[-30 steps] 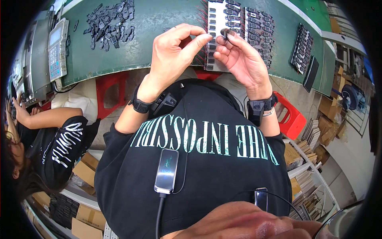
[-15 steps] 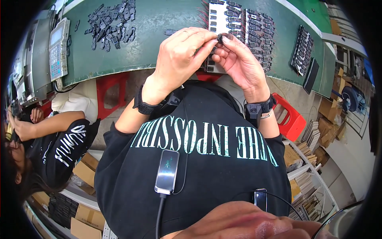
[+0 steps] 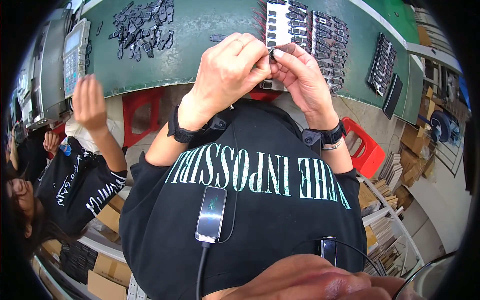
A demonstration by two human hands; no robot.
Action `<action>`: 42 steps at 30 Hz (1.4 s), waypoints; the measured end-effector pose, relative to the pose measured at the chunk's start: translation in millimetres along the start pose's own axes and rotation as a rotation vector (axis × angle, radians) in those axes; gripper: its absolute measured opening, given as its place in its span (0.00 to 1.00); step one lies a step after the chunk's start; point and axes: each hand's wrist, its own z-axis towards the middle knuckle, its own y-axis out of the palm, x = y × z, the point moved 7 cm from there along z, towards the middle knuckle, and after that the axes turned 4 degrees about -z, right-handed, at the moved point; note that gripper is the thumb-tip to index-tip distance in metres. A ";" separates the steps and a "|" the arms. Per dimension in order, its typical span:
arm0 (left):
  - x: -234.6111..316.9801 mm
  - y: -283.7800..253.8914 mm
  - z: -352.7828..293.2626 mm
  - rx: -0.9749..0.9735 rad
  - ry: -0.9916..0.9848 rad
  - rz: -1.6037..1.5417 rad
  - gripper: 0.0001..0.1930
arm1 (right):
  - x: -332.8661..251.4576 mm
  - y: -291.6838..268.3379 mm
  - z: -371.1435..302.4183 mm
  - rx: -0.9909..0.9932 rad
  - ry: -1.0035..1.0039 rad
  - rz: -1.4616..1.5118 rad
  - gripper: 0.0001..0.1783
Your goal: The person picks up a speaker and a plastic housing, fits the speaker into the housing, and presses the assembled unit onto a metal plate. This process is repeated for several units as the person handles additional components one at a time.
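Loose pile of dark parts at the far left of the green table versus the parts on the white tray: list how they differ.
The loose pile lies scattered at all angles, straight on the green table; the tray parts sit in neat rows on a white tray. The pile is far from both hands; the tray lies just beyond them. Both are small and dark.

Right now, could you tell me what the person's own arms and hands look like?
Both hands, left hand and right hand, are bare, forearms uncovered. Each wrist carries a black band with a small black device; the right one also shows a thin pale band. Black short sleeves.
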 end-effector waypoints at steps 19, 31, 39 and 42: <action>-13.5 13.0 -22.1 0.114 -0.590 -0.826 0.03 | -3.2 15.6 -8.4 -0.163 0.100 0.097 0.13; -43.5 11.3 -33.3 0.071 -0.656 -1.399 0.03 | 0.0 16.1 -1.3 -0.168 0.080 0.182 0.18; -31.7 4.9 -31.8 -0.049 -0.667 -0.614 0.03 | 1.9 12.7 -3.6 -0.131 0.047 0.129 0.18; -28.4 -1.8 -28.3 0.036 -0.534 -0.618 0.03 | 5.2 11.1 -3.5 -0.078 0.026 0.058 0.17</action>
